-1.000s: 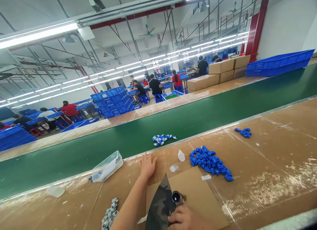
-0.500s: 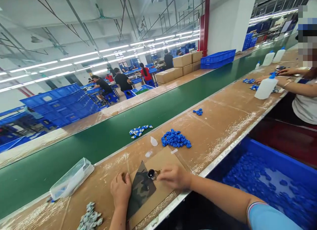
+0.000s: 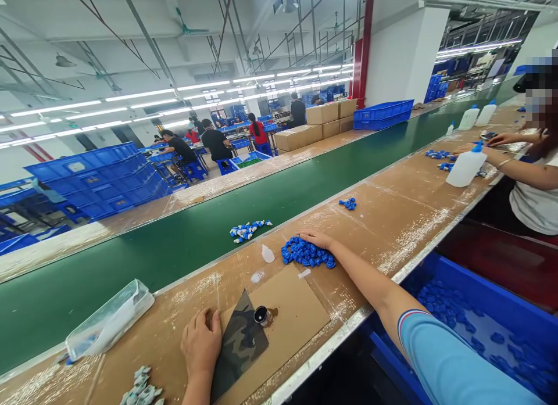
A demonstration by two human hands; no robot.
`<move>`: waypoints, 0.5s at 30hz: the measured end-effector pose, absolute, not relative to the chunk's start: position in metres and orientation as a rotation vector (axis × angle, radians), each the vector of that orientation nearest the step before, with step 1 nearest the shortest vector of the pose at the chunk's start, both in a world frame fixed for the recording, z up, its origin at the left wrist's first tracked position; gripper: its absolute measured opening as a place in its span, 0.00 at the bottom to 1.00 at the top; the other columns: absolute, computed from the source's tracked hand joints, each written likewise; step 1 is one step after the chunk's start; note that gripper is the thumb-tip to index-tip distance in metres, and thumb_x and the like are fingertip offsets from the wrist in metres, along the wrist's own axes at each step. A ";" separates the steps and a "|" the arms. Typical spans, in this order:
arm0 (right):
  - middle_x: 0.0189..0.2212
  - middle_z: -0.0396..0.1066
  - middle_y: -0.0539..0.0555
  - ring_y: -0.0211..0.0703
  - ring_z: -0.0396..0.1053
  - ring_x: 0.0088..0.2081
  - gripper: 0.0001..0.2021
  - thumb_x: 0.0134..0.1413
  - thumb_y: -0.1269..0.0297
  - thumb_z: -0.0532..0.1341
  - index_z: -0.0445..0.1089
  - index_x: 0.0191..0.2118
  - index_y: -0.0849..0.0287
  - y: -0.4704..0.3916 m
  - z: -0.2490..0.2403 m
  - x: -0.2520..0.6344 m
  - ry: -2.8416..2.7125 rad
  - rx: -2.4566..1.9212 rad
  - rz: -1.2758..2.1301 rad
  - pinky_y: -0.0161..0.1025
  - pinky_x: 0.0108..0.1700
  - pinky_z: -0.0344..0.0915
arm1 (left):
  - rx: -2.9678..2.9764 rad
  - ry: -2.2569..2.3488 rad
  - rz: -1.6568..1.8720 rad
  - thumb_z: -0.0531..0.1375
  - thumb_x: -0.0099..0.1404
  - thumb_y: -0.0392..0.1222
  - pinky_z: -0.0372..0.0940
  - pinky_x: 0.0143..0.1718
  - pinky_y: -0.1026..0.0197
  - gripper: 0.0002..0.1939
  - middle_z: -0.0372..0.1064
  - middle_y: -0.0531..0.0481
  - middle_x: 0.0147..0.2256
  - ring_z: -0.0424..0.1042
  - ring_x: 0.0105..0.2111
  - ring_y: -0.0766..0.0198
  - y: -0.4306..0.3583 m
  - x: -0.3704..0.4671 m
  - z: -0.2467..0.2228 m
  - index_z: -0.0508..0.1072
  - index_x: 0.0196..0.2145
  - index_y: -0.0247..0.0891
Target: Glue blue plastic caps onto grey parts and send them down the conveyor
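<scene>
My right hand (image 3: 317, 239) lies at the back edge of a heap of small blue pieces (image 3: 307, 254), fingers stretched out and touching it. Nothing shows in its grip. Down on the table, my left hand (image 3: 201, 342) rests with curled fingers beside a dark camouflage-patterned sheet (image 3: 242, 347); whatever it may hold is hidden. That sheet lies partly over a piece of brown cardboard (image 3: 296, 306). On the cardboard stands a small round cup (image 3: 261, 316) with a dark inside, and brown stains spread next to it.
A clear plastic container (image 3: 111, 321) and grey pieces (image 3: 142, 387) lie to the left. Blue-and-white pieces (image 3: 249, 230) sit on the green conveyor (image 3: 209, 219). A blue bin (image 3: 483, 318) stands below the table edge. Further right, a co-worker's arm (image 3: 518, 167) is near a white bottle (image 3: 466, 167).
My right hand has moved from beside the cup on the cardboard, away and up to the heap of blue pieces. My left hand stays by the camouflage sheet. The view has shifted slightly.
</scene>
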State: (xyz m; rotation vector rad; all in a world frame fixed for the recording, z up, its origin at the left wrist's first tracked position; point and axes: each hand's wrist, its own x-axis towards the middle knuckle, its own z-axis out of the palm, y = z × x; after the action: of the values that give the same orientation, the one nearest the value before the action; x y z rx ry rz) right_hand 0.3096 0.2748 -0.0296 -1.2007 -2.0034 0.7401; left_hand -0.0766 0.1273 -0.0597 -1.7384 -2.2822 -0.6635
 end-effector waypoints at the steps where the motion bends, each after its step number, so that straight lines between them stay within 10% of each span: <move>1: 0.48 0.74 0.55 0.50 0.68 0.53 0.24 0.58 0.43 0.52 0.75 0.44 0.55 0.274 -0.029 0.307 -2.033 -1.180 0.752 0.51 0.59 0.59 | -1.738 -2.281 -0.665 0.49 0.62 0.47 0.64 0.47 0.49 0.19 0.75 0.35 0.40 0.72 0.44 0.47 0.127 -0.077 -0.060 0.74 0.38 0.34; 15: 0.52 0.71 0.59 0.51 0.66 0.55 0.20 0.62 0.53 0.52 0.71 0.52 0.57 0.193 -0.043 0.290 -1.968 -1.229 0.656 0.52 0.59 0.58 | -1.710 -2.464 -0.608 0.49 0.63 0.49 0.63 0.47 0.48 0.20 0.73 0.35 0.43 0.70 0.47 0.45 0.123 -0.066 -0.042 0.74 0.41 0.33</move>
State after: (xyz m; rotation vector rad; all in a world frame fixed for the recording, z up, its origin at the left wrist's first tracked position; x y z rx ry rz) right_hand 0.2900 0.1925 -0.0434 -1.2293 -1.9682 0.6560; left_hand -0.0662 0.1232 -0.0423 -1.7104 -2.4638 -0.6083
